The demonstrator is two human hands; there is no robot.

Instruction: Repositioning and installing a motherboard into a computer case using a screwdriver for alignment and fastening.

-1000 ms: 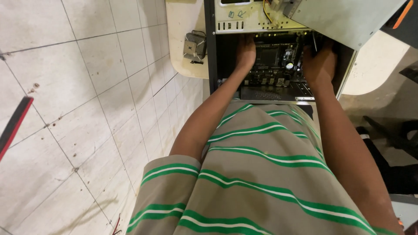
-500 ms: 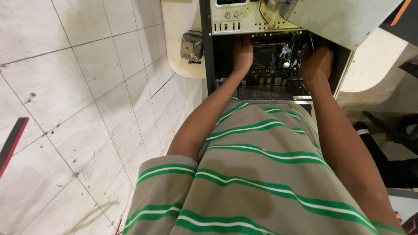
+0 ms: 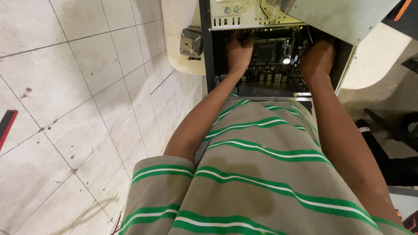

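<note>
**Hands inside open computer case, both at the motherboard**

Floor (image 3: pixel 65 109) of pale square tiles fills the left of your view, with a red and black object (image 3: pixel 6 126) at the far left edge. Next comes a cream table (image 3: pixel 176 26) bearing a small heatsink with fan (image 3: pixel 191 42), just beside the case.

Computer case (image 3: pixel 208 52) lies open on that table at the top centre, black-framed, with a grey metal panel (image 3: pixel 344 17) tilted over its right side. Inside sits a dark motherboard (image 3: pixel 272 52) with a square socket area, slots along its lower edge and one small lit point.

Your left hand (image 3: pixel 238 50) reaches in with the arm straight, knuckles up, fingers curled down at the board's upper left corner. Whether it grips anything cannot be told. Your right hand (image 3: pixel 317 58) is bent at the wrist over the board's right edge, fingers hidden below the palm; its grip cannot be told either.
</note>
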